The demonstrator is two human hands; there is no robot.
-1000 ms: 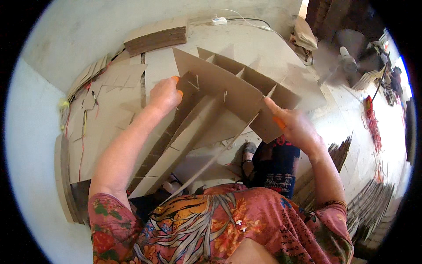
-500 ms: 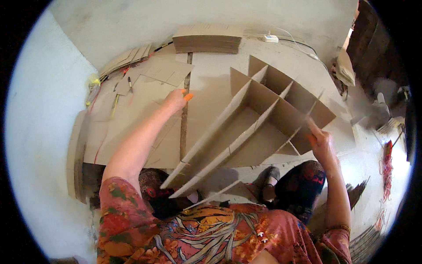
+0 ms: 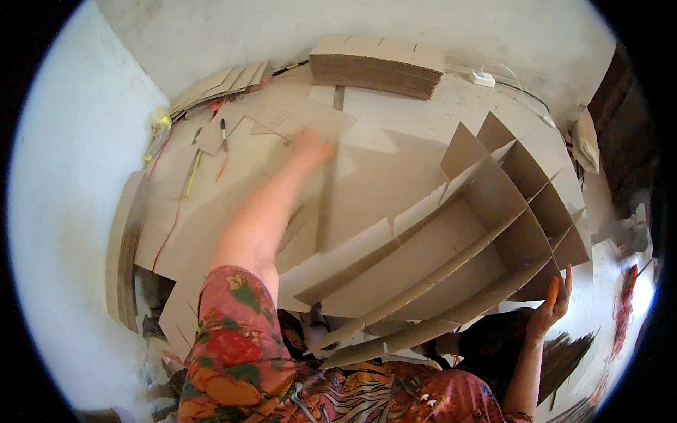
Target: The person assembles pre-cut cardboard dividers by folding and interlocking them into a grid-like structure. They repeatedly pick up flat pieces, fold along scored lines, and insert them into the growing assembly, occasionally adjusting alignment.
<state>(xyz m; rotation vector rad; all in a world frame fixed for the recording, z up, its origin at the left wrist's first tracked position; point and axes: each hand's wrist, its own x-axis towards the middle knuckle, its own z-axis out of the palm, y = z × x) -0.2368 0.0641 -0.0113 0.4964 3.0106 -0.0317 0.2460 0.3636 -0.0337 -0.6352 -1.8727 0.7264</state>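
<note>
A cardboard divider grid [image 3: 451, 247], made of long and short slotted panels crossing each other, slants across from the right of the work surface down toward my lap. My right hand [image 3: 549, 308] is at its lower right corner, fingers stretched upward beside the end panel and an orange covering on one finger. Some of those fingers are partly hidden by the cardboard. Over the far middle of the surface, my left hand [image 3: 310, 146] is smeared by motion, above or on a flat cardboard sheet [image 3: 282, 113]. Its fingers cannot be made out clearly; an orange fingertip shows.
Against the back wall stands a thick stack of slotted cardboard strips [image 3: 377, 67]. More cardboard pieces [image 3: 218, 88] lie at the far left, near a black marker [image 3: 223, 129] and a yellow strip [image 3: 192, 175]. A white power socket [image 3: 482, 78] sits at the back right. Red twine [image 3: 624, 310] hangs at right.
The divider grid has come nearer my body and tilted. My right hand has moved down with its corner, its fingers now straighter. My left arm has swept farther over the sheet; the whole view has shifted.
</note>
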